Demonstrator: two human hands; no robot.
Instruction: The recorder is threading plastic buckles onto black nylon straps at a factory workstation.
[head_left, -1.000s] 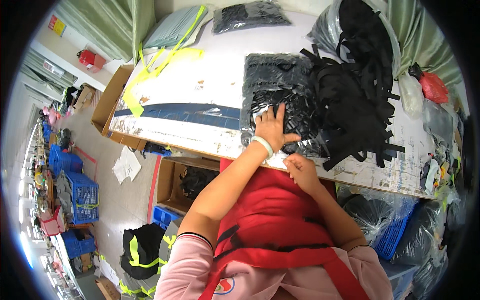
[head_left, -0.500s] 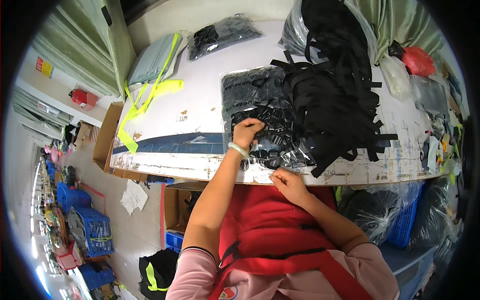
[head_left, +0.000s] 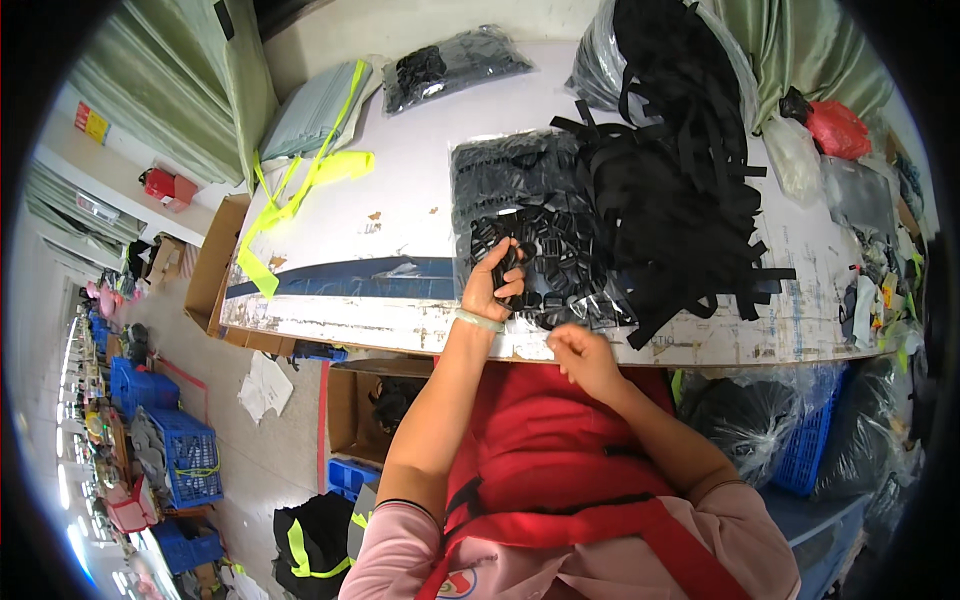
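My left hand (head_left: pixel 492 283), a pale bangle at its wrist, is turned partly palm up, its fingers curled around black plastic buckles (head_left: pixel 505 262). It lies over the near left part of a clear plastic bag (head_left: pixel 462 170) full of more black buckles (head_left: pixel 553 250). Close to the table's front edge, my right hand (head_left: pixel 583 358) is closed, thumb and fingertips together; anything inside them is hidden or too small to name. Just beyond the right hand is the bag's near end. A heap of black webbing straps (head_left: pixel 670 200) lies to the right, against the bag.
Another bag of black pieces (head_left: pixel 455 70) lies at the back, near a grey stack (head_left: pixel 312 110) with neon yellow strips (head_left: pixel 300 200). A red plastic bag (head_left: pixel 838 128) is at the far right. Below the table stand a cardboard box (head_left: pixel 350 420) and a blue crate (head_left: pixel 810 440).
My left hand has turned from palm down on the buckles to partly palm up, with buckles in its fingers. My right hand has shifted only slightly.
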